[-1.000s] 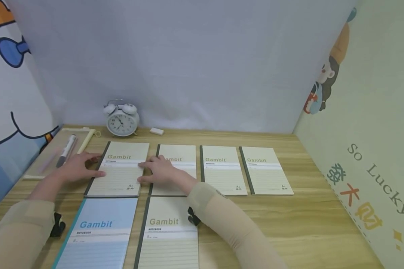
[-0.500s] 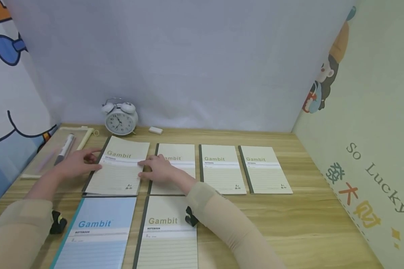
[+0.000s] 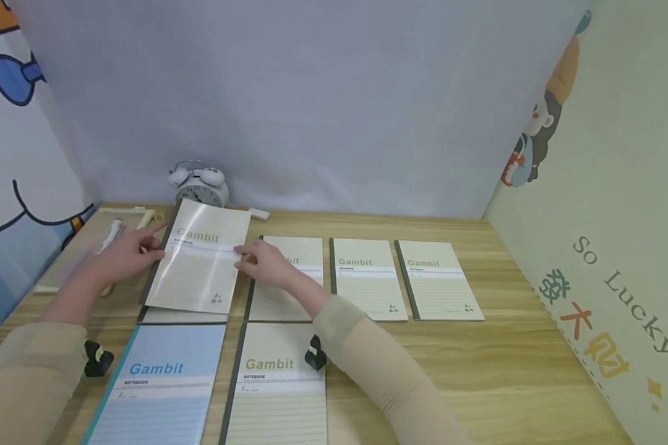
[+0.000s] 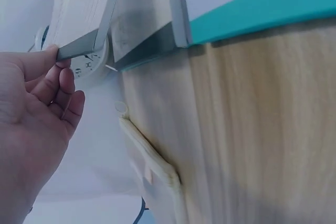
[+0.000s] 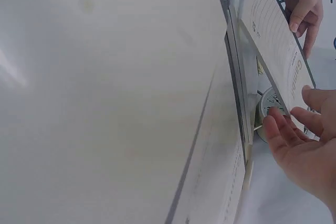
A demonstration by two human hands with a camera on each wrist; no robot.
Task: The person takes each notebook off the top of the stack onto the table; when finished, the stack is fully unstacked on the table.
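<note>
Both my hands hold up a cream "Gambit" notebook (image 3: 195, 278) with a dark spine, at the left end of the far row. My left hand (image 3: 128, 250) pinches its spine; in the left wrist view the thumb (image 4: 44, 59) lies over the dark binding. On the opposite edge, my right hand (image 3: 267, 266) pinches the notebook between thumb and fingers, as the right wrist view also shows. Beneath it, another notebook (image 3: 184, 316) shows only along its near strip. Nearer lie a blue notebook (image 3: 161, 402) and a cream one (image 3: 278, 411).
Three more cream notebooks lie to the right in the far row, the last one (image 3: 440, 284) at the end. A white alarm clock (image 3: 200, 179) and a white eraser (image 3: 260, 214) stand behind. At left is a clear pouch (image 3: 61, 272) with a marker (image 3: 111, 233).
The cream notebook has risen off the one under it and shifted toward the clock, now covering the clock's lower part. Both hands have moved up and away with it.
</note>
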